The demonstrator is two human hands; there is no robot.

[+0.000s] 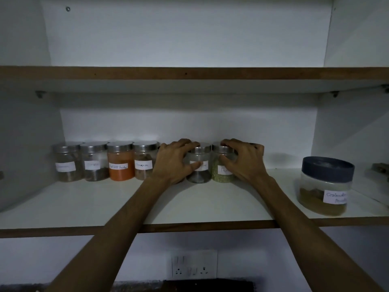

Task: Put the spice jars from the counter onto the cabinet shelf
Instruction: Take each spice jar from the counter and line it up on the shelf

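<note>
On the cabinet shelf (210, 207), in a row of labelled spice jars against the back wall, the left hand (175, 160) curls round a grey-filled jar (199, 165) while the right hand (244, 158) grips the green-filled jar (221, 169) touching it.

spice jars (117, 162) rowed on shelf (189, 205) — tub (325, 186) far right

1. The left hand (175, 161) hides most of one jar behind it.
2. Labels on the two far-left jars (80, 162) are too blurry to read.
3. A grey thing (379, 168) at the right edge is cut off – can't tell what.
</note>
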